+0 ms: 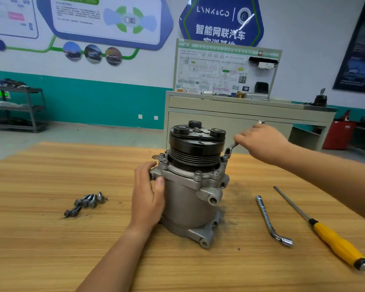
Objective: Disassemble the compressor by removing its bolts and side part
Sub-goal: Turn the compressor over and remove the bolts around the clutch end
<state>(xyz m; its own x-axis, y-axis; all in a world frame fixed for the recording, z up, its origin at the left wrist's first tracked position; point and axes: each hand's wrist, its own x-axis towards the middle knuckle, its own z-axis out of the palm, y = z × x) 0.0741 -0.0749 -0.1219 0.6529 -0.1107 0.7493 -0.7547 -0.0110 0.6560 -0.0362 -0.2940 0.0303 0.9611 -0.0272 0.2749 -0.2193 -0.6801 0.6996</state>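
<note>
A grey metal compressor stands upright on the wooden table, its black pulley on top. Bolts sit in the flange under the pulley. My left hand grips the compressor's left side, thumb against the flange. My right hand holds a silver wrench whose lower end sits on a bolt at the flange's right rear. Several removed bolts lie in a pile on the table to the left.
An L-shaped socket wrench and a yellow-handled screwdriver lie on the table to the right. A beige training bench stands behind the table. A metal shelf cart is at the far left.
</note>
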